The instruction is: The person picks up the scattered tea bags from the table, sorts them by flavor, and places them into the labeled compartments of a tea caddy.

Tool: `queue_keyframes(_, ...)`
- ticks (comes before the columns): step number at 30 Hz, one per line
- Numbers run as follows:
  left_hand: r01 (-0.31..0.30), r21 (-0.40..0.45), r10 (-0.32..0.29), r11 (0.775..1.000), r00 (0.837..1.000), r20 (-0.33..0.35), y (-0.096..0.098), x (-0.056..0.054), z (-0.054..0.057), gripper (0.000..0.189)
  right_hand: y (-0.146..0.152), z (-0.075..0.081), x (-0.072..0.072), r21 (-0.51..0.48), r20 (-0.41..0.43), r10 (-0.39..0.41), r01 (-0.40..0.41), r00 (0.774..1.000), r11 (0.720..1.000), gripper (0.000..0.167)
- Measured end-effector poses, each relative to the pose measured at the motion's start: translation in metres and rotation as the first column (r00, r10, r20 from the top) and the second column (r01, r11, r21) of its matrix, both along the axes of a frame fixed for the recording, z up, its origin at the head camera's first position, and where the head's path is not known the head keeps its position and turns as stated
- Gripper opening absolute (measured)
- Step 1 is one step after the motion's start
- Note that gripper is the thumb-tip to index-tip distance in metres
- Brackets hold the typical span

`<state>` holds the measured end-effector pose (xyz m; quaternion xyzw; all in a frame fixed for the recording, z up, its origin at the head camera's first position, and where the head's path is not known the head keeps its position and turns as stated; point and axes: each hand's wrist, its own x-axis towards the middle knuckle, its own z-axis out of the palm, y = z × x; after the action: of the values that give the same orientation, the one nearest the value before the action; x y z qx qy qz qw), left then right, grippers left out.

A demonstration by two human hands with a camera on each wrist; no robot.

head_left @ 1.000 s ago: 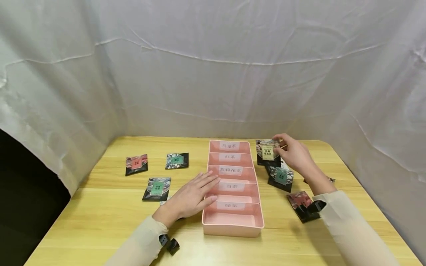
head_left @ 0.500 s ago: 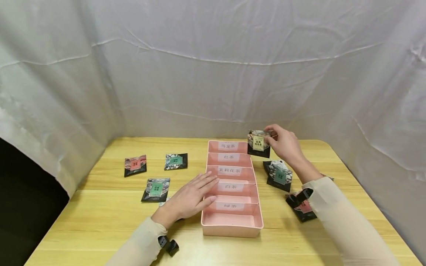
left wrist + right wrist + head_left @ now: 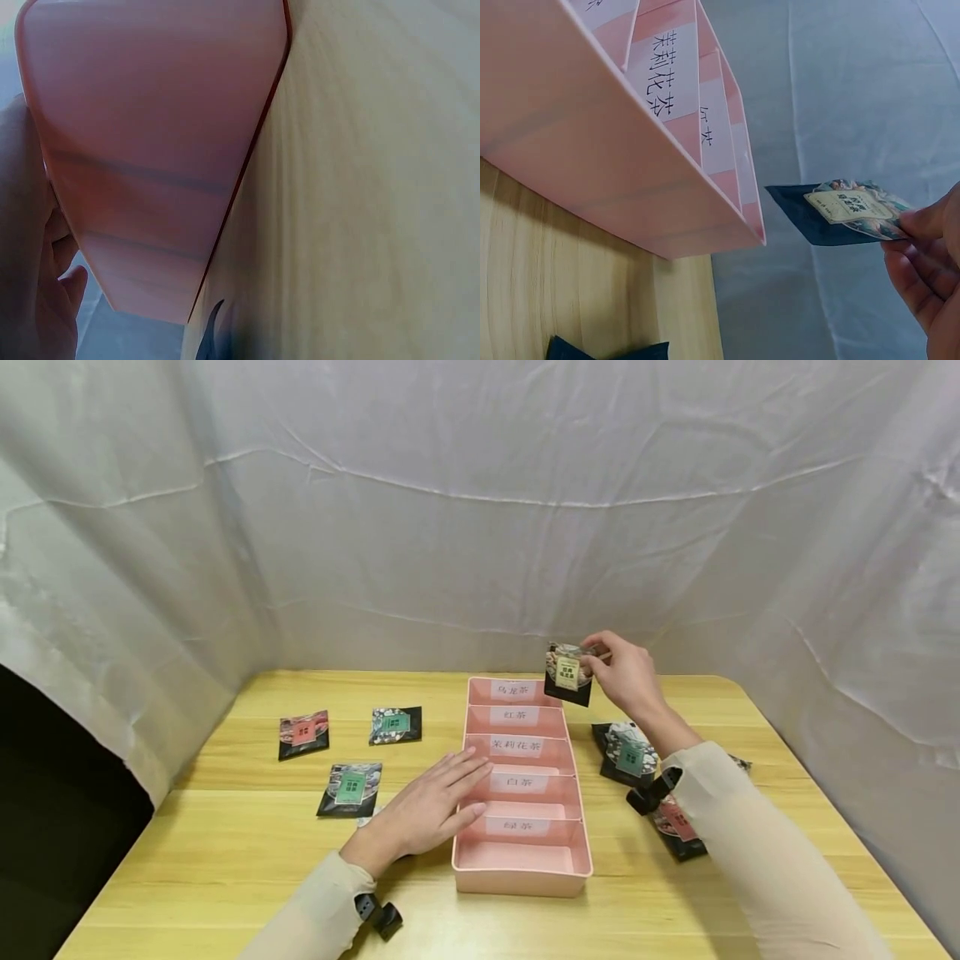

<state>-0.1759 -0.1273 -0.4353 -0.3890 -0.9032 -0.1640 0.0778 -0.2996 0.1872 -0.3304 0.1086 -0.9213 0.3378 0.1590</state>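
A tea sachet with a pale yellow label (image 3: 567,673) is pinched at its edge between the thumb and fingers of my right hand (image 3: 624,675). In the head view it overlaps the right end of the farthest compartment of a pink divided box (image 3: 521,882); in the right wrist view the sachet (image 3: 844,211) hangs beyond the box's far end. White labels with Chinese writing mark the box's compartments. My left hand (image 3: 431,802) rests with fingers extended on the box's left rim. Beneath that hand lies another sachet, mostly hidden.
Left of the box lie a red-labelled sachet (image 3: 303,733) and two green-labelled ones (image 3: 396,725). Right of it are overlapping green-labelled sachets (image 3: 628,756) and a red-labelled one (image 3: 678,827), partly behind the sleeve. Grey-white cloth (image 3: 480,527) surrounds the table.
My right hand has carried the yellow-labelled sachet up and left, from beside the box to its far right corner. My left hand has stayed on the rim.
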Motion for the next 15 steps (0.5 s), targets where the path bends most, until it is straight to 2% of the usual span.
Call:
queue_keyframes(6, 0.001, 0.002, -0.001, 1.000, 1.000, -0.001, 0.001, 0.000, 0.000, 0.065, -0.006, -0.004, -0.008, -0.017, -0.010, 0.000, 0.000, 1.000, 1.000, 0.016)
queue_keyframes(15, -0.002, -0.005, 0.002, 1.000, 1.000, 0.015, 0.001, 0.000, 0.000, 0.065, -0.009, -0.010, -0.018, -0.087, 0.038, -0.012, 0.015, 0.999, 0.996, 0.016)
